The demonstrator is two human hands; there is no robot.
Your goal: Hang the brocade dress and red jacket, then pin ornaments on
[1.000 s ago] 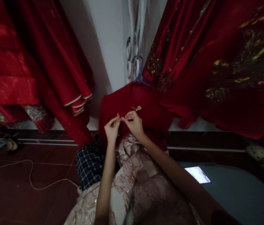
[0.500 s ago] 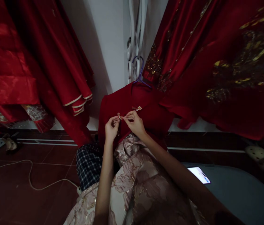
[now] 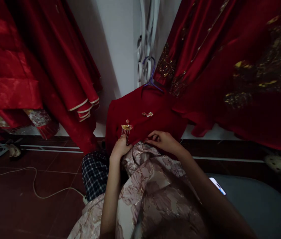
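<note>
A dark red garment (image 3: 155, 122) hangs on a purple hanger (image 3: 152, 74) in front of me. It carries a pearl button (image 3: 147, 114) near the collar and a gold fan-shaped clasp with tassels (image 3: 126, 127) lower left. My left hand (image 3: 120, 148) grips the garment's edge just below the gold clasp, fingers closed on the cloth. My right hand (image 3: 164, 141) pinches the red fabric at a small fastening (image 3: 145, 140) further down the front. A pale pink brocade cloth (image 3: 152, 192) lies across my lap under both forearms.
Red dresses hang at left (image 3: 43, 66) and at right (image 3: 230, 66), some with gold embroidery. A lit phone (image 3: 217, 186) lies on a grey surface (image 3: 255, 205) at right. A white cable (image 3: 34, 186) runs over the dark red tiled floor. Checked fabric (image 3: 94, 174) shows by my knee.
Both hands have dropped from the gold clasp, which now hangs free on the garment. They now hold the fabric lower down, and my right forearm covers more of the phone.
</note>
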